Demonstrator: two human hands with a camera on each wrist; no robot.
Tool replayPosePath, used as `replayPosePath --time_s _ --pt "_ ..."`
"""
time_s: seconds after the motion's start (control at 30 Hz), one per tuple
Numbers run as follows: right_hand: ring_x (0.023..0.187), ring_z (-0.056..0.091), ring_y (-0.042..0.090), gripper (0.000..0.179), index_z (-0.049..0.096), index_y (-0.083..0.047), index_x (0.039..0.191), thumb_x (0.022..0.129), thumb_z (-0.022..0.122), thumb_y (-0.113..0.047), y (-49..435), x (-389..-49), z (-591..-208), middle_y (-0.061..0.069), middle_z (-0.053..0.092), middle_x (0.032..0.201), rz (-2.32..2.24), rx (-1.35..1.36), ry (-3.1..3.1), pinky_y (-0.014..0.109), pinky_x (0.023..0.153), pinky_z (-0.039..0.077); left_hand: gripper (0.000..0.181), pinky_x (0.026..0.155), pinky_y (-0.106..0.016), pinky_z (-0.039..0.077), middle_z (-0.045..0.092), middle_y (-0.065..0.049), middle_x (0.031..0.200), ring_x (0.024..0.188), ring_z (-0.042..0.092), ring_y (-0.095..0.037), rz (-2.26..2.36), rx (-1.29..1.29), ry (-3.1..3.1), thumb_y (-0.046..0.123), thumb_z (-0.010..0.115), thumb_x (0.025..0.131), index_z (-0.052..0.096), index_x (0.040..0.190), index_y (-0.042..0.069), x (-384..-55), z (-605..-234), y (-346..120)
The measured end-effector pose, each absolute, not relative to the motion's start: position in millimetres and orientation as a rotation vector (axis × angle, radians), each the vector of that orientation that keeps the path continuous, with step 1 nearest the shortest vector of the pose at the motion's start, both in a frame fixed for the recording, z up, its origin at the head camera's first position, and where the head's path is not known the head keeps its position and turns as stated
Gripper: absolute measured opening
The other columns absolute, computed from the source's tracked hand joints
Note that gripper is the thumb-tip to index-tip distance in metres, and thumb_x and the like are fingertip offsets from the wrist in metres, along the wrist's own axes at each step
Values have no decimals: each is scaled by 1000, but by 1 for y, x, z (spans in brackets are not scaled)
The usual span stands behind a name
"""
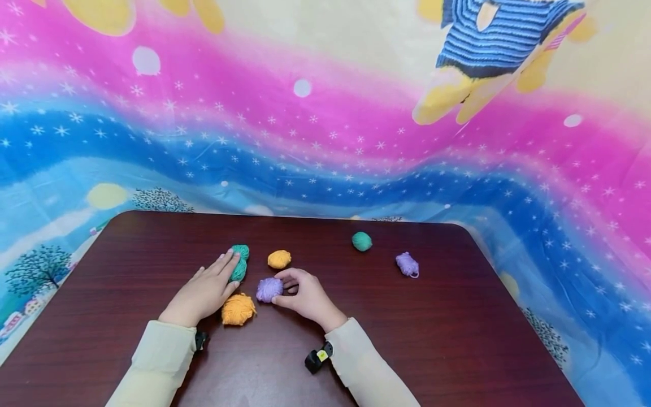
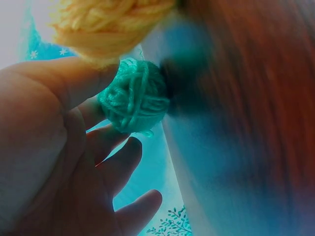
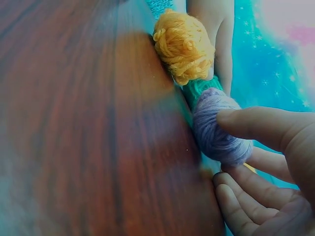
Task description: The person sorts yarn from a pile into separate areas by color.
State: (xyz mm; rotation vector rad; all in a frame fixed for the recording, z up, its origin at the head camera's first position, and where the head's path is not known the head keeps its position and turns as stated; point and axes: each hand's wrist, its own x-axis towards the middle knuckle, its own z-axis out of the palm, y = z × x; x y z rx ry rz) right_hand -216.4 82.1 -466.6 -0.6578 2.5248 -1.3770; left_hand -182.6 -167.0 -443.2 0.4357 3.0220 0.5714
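My left hand lies with its fingers straight against green yarn, partly hidden by them; whether that is one ball or two I cannot tell. In the left wrist view, the green yarn is beside the thumb and index finger. A larger orange yarn ball sits by the left thumb. My right hand pinches a purple yarn ball between thumb and fingers, low over or on the table. The right wrist view shows the thumb on this purple ball, with the orange ball beyond it.
A smaller orange yarn ball sits just beyond the purple one. Farther right on the dark wooden table are a green ball and another purple ball with a loose strand. A printed cloth hangs behind the table.
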Motion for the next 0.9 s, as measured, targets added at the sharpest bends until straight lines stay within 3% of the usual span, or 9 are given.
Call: replayPosePath --time_s 0.9 --pt "93 69 16 35 71 -8 113 82 85 -9 84 -216 -464 4 63 107 -1441 -660 2519 22 80 58 63 113 -69 27 28 -26 162 148 29 -44 571 436 3022 23 56 105 31 157 -2 -184 -443 -166"
